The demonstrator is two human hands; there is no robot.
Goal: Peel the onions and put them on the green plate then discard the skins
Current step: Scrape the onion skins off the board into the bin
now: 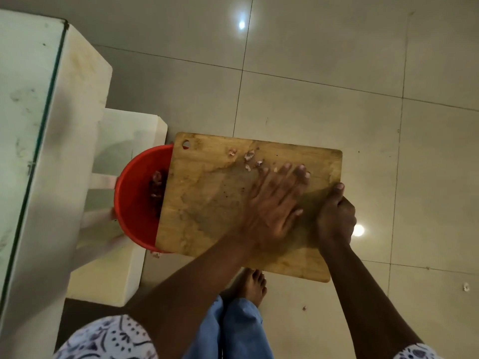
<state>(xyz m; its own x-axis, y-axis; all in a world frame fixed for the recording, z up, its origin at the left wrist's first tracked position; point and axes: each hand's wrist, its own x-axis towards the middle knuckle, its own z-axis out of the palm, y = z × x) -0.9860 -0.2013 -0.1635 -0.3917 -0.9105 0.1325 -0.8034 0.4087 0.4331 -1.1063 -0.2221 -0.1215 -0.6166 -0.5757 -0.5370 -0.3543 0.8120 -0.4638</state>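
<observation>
I hold a wooden cutting board (207,193) over the floor, its left end above a red bucket (132,195). My right hand (335,218) grips the board's right edge, thumb on top. My left hand (274,203) lies flat on the board with fingers straight, next to several small onion skin bits (248,156) near the far edge. More onion skins (156,187) lie inside the bucket. No onions or green plate are in view.
A white counter with a glass edge (51,99) and a white step (124,141) stand at the left beside the bucket. Pale floor tiles (337,60) surround it, with stray skin bits (466,286) at the right. My bare foot (252,286) stands below the board.
</observation>
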